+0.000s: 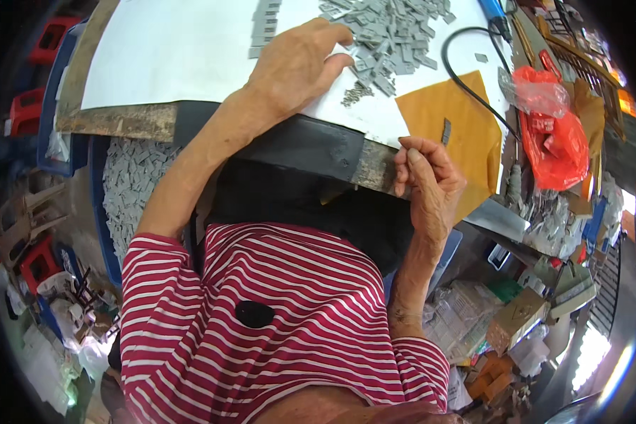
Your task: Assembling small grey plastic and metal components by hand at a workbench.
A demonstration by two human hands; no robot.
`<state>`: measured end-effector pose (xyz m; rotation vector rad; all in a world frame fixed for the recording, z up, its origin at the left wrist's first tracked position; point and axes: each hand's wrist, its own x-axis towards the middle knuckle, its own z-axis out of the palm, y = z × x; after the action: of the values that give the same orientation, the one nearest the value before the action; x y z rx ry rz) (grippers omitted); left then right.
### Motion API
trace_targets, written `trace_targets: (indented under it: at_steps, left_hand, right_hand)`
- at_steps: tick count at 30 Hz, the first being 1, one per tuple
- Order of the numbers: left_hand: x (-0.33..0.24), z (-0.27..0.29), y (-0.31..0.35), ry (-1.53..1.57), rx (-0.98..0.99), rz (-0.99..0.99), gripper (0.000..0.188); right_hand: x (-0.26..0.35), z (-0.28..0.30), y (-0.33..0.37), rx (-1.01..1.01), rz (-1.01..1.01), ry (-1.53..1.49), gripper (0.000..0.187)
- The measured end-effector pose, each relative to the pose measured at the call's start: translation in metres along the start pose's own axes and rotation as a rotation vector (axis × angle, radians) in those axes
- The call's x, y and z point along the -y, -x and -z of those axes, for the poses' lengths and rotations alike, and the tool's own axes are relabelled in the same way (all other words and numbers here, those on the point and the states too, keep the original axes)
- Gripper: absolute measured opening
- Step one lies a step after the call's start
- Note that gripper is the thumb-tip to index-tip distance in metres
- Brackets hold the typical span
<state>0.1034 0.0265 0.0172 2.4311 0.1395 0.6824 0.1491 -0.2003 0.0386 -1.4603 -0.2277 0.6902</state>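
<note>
My left hand (pixel 296 67) reaches over the white sheet (pixel 169 53), its thumb and forefinger apart at the edge of a heap of small flat grey plastic pieces (pixel 406 42). No held piece shows between those fingers. A column of similar grey pieces (pixel 264 28) lies left of that hand. Below the heap sits a little cluster of tiny metal parts (pixel 357 95). At the table's front edge my right hand (pixel 434 184) is closed, thumb against curled fingers; whatever is in them is too small to make out. Beside it a single grey piece (pixel 446 131) lies on a brown sheet (pixel 466 113).
A blue-handled tool (pixel 496 18) with a black cable (pixel 466 30) lies at the far right. Red plastic bags (pixel 554 145) crowd the right side. Below the table's left edge stands a blue bin (pixel 100 212) full of grey pieces (pixel 138 180). Boxes (pixel 519 318) are stacked lower right.
</note>
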Motion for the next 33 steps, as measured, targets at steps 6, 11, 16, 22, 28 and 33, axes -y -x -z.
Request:
trace_targets:
  at_steps: [6, 11, 16, 22, 28, 33]
  left_hand:
    - [0.004, -0.018, -0.010, 0.045, 0.066, 0.018, 0.019]
    - [0.002, -0.014, -0.007, 0.067, 0.060, 0.082, 0.020]
    - [-0.009, -0.005, -0.002, 0.266, 0.016, 0.258, 0.023]
    - [-0.021, 0.006, 0.006, 0.685, 0.121, 0.380, 0.022]
    - [-0.027, 0.005, 0.014, 0.929, 0.199, 0.459, 0.026]
    - [-0.033, 0.000, 0.014, 1.079, 0.187, 0.516, 0.022]
  right_hand:
    - [0.011, 0.010, 0.010, -0.034, 0.020, 0.078, 0.016]
    - [0.025, 0.031, 0.004, -0.166, 0.086, 0.325, 0.015]
    - [0.014, 0.066, -0.041, -0.270, 0.355, 0.755, 0.013]
    - [0.005, 0.078, -0.060, -0.130, 0.599, 1.065, 0.008]
    - [0.009, 0.075, -0.063, -0.017, 0.756, 1.228, 0.009]
    - [0.015, 0.075, -0.064, 0.100, 0.812, 1.493, 0.005]
